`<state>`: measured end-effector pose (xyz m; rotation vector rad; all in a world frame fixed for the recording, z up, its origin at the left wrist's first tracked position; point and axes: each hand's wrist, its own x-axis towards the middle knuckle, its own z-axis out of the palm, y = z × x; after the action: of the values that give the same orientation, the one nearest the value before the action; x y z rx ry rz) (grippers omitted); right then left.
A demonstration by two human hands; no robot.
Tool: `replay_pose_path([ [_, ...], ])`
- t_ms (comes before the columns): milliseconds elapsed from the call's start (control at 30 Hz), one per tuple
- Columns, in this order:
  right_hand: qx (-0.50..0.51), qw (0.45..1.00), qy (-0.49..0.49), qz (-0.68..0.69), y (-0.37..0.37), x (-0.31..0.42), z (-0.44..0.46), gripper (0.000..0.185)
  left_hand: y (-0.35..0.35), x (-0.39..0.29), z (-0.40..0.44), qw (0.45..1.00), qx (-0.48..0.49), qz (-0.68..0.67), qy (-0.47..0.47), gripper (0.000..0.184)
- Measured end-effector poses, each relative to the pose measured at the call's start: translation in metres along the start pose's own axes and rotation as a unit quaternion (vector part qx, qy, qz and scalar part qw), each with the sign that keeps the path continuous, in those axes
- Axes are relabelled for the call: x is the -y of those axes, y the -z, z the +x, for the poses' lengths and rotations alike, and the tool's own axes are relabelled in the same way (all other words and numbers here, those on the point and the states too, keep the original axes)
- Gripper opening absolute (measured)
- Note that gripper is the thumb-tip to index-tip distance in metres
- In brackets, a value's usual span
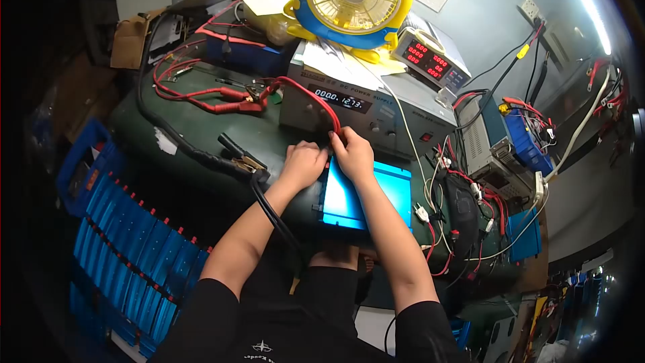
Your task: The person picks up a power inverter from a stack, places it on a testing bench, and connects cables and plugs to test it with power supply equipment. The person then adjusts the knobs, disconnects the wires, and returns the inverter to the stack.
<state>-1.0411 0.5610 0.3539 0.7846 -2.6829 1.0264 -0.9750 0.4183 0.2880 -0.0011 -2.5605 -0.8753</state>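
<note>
A bright blue metal box [390, 195] lies on the dark green table in front of me, partly under my right forearm. My right hand [353, 154] is closed on the end of a thick red cable [309, 89] at the box's far left corner. Beside it, my left hand [306, 163] has its fingers curled in at the box's left edge; what they hold, if anything, is hidden. The red cable runs back past the front of a grey DC power supply [302, 107], whose display is lit.
A yellow and blue fan [354, 0] stands on the power supply beside a meter [430, 57] with red digits. Red clamps [235, 101] and a black cable [178, 140] lie at left. Many blue cases [144, 255] are stacked at lower left. Tangled wires and a white plug [422, 213] lie at right.
</note>
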Motion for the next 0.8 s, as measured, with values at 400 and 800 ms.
replay_pose_path([
  [400,-0.046,0.997,0.065,0.022,-0.007,-0.008,0.011,0.024,0.0,0.002,0.003,0.997,-0.018,-0.068,0.012,0.025],
  [800,-0.062,0.987,0.12,0.088,0.003,-0.002,0.017,0.016,-0.01,0.007,0.001,0.997,-0.082,-0.012,0.007,0.029],
])
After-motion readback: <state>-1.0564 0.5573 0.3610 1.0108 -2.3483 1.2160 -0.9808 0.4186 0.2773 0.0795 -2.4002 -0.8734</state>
